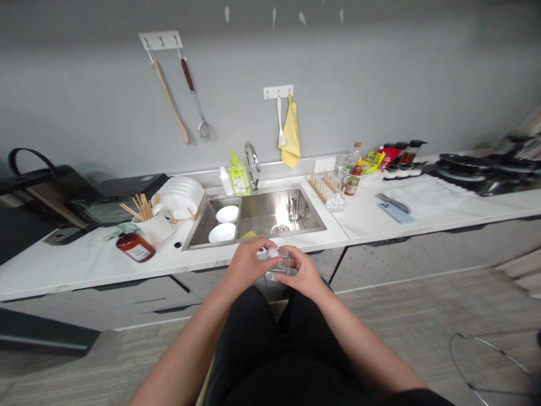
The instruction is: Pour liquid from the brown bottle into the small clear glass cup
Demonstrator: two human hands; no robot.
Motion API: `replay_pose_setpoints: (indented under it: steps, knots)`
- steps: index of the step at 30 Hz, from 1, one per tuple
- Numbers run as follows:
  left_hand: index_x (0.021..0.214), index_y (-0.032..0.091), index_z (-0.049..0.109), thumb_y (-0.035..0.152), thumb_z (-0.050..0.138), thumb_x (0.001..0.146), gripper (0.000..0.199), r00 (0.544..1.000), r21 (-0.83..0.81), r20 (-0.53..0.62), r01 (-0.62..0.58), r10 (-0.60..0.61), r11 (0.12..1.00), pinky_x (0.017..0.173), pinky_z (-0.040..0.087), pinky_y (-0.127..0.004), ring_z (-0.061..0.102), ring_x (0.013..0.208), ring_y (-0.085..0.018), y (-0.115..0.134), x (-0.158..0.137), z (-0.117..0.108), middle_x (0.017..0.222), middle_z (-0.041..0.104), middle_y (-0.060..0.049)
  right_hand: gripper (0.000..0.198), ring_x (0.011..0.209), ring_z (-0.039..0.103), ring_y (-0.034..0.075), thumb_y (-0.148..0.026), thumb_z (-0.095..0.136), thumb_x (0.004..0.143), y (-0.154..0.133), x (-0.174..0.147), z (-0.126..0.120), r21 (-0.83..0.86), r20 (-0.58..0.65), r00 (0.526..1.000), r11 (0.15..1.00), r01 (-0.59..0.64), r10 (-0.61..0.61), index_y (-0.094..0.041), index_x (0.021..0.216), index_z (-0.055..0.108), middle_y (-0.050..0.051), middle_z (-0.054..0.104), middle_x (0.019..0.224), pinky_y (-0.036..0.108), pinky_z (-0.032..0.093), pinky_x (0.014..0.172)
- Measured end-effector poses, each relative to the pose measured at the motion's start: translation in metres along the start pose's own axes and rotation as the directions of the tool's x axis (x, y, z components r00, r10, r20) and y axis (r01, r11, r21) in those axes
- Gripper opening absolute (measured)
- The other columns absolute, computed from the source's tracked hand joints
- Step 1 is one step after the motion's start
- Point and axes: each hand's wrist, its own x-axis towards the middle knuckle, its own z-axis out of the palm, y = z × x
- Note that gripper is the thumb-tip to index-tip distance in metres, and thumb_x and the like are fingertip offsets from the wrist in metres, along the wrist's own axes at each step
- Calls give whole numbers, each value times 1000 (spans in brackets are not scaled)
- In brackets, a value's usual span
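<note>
Fingers (pixel 262 243) of the left hand (pixel 250 262) and the right hand (pixel 303 272) are curled about a small clear container (pixel 284 258), which is gripped between them from opposite sides. It is held in front of the near edge of the counter (pixel 363 220), before the sink (pixel 264 210), and is partly covered by the thumbs and fingertips; whether anything is contained in it cannot be made out.

In the left part of the sink, two white bowls, a rear bowl (pixel 227 214) and a front bowl (pixel 222 233), are set in a draining basket (pixel 211 211). Behind the sink, a chrome faucet (pixel 253 169) is mounted, with a yellow-green bottle (pixel 239 179) and a white bottle (pixel 226 182) placed just beside it. To the left, white plates (pixel 181 194) are stood in a row, near a white holder (pixel 154 227) filled with chopsticks (pixel 143 208); an amber bottle (pixel 135 248) is placed nearer the counter's edge. To the right of the sink, a wooden rack (pixel 319 189) is seen, with clear glassware (pixel 336 202) beside it; farther right, a light-blue phone (pixel 395 212) is laid down. On the wall, a yellow cloth (pixel 291 135) and a white spatula (pixel 279 121) are hung from one hook strip (pixel 273 92).
</note>
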Motion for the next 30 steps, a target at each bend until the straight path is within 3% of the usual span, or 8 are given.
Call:
replay_pose_setpoints:
  steps: [8,11,16,20,26,30]
  knots:
    - [105,24,83,27,91,87,20,990,139,-128,79,-61,987,94,62,-41,82,101,-30,13,-16,18,105,87,-6,77,121,81,34,-50,104,72,0,-10,0,-20,-51,999,1000,-1,0,-28,139,73,11,82,137,46,70,97]
    - [122,24,83,25,88,88,34,985,23,-154,87,-83,996,101,64,-42,84,107,-29,15,-22,22,114,88,-7,76,121,81,34,-48,104,73,-1,-12,0,-17,-61,998,1000,-10,9,-28,139,73,11,82,138,45,70,96]
    - [147,23,70,17,75,91,57,996,-252,3,90,-92,964,117,59,-45,83,122,-28,13,-27,17,124,88,-6,77,120,82,33,-47,105,73,-6,-16,0,19,-36,999,999,27,-27,-29,141,72,11,81,139,46,70,98]
    - [148,23,71,19,82,89,60,999,-335,38,46,-35,941,120,58,-48,80,128,-30,7,-28,13,136,84,-12,77,126,80,34,-46,106,76,-8,-19,-1,40,37,998,998,44,-45,-29,144,73,12,78,146,46,71,101]
    - [140,22,75,37,107,74,75,998,-462,8,64,-68,885,120,60,-51,79,129,-34,-9,-33,21,140,80,-18,81,132,79,37,-46,107,76,-6,-21,1,65,62,995,995,69,-73,-31,147,72,12,78,147,50,71,104]
    - [149,24,71,36,91,96,58,999,-535,48,40,-16,844,121,59,-50,77,133,-32,-21,-41,14,141,79,-17,80,130,80,36,-44,107,75,-10,-21,3,97,68,996,994,43,-50,-30,146,73,12,79,146,49,71,104]
